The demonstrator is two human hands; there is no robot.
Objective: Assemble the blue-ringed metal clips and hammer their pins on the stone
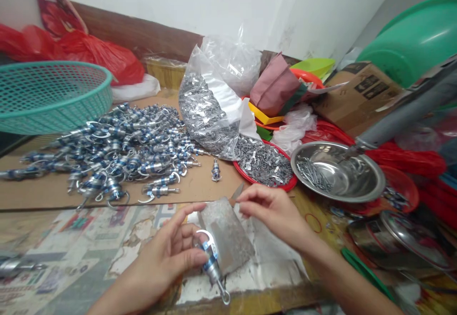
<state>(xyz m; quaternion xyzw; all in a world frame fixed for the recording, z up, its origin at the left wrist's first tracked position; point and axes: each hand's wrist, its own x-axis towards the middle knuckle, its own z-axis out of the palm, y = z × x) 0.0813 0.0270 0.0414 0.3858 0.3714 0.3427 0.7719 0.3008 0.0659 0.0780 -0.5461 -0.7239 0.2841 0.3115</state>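
My left hand (178,248) is closed around a silver-and-blue metal fitting (212,267), with a curved hook at its upper end and a small ring at its lower end. It is tilted over the near left side of a grey metal block (230,236). My right hand (269,210) is by the block's far right corner, thumb and fingertips pinched together. What they hold, if anything, I cannot make out. Just beside those fingertips a pointed blade (237,191) shows, partly hidden. A single similar fitting (215,171) stands on the cardboard beyond the block.
A large heap of fittings (132,153) lies on cardboard at left, before a green basket (107,91). Small metal parts fill a plastic bag (203,110) and a red tray (266,162). Right are a steel bowl (371,177) with pins and a grey bar (410,110) slanting over it.
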